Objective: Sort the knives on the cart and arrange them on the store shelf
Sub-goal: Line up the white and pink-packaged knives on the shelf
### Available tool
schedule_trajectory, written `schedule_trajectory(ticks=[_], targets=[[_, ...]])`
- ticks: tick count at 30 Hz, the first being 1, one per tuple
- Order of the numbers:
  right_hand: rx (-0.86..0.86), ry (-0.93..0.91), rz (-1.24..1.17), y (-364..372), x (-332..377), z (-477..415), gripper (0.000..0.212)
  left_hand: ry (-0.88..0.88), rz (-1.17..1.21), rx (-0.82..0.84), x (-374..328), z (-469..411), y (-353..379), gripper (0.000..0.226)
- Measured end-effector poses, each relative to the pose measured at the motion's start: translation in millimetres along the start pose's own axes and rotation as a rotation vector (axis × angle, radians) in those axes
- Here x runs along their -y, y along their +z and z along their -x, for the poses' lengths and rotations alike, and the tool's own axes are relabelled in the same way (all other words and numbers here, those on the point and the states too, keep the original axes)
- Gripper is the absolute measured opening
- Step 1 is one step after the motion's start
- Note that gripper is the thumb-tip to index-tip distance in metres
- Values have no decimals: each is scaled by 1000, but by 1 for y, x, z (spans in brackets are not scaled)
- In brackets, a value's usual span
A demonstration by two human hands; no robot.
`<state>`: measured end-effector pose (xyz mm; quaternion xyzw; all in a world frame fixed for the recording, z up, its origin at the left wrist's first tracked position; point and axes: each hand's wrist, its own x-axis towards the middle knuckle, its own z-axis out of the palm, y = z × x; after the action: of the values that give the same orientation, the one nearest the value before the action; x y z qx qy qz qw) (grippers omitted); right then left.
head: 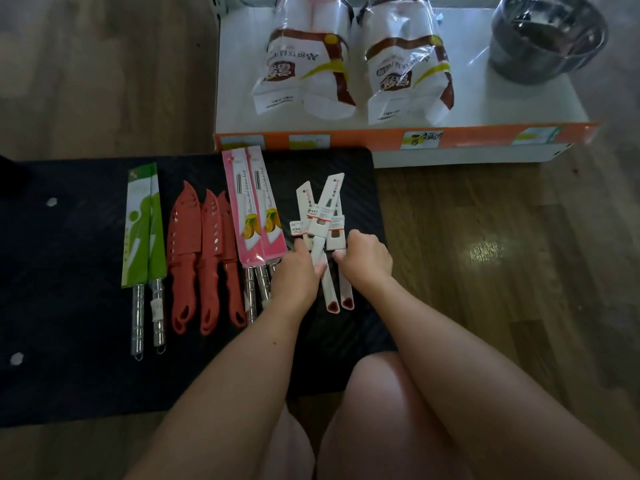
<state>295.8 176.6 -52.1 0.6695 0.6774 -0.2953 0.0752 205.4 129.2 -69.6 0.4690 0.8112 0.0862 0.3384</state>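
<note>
White card sleeves cover the blades of the white knives [322,220], which lie fanned and crossed at the right end of the black cart [69,306], close to its edge and just below the shelf [242,81]. The left hand [298,275] has its grip closed round the handles from the left. The right hand [363,261] has its grip curled on the rightmost knife, near where sleeve meets handle. Hazard one: the sleeves appear to be slip-on, so a lift by the handles alone could leave a sleeve behind and bare a blade. Hazard two: the knives cross each other, so a bundle gathered unevenly may let one slide free and drop past the cart edge to the floor. Hazard three: the left hand is just beside the pink knives [256,213]; a sideways sweep could push them into the red knives [204,261] and undo the sorted rows. On the shelf, the bags [308,64] and pot [547,39] limit free room.
</note>
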Motion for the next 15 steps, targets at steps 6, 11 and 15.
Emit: schedule_trajectory(ticks=[6, 11, 15], targets=[[80, 22, -7, 1, 0, 4, 21, -26, 25, 11, 1, 5, -4, 27], [112, 36, -19, 3, -7, 6, 16, -24, -57, -1, -4, 12, -6, 23], [70, 45, -50, -3, -12, 12, 35, -30, -40, -29, -8, 16, -9, 21]])
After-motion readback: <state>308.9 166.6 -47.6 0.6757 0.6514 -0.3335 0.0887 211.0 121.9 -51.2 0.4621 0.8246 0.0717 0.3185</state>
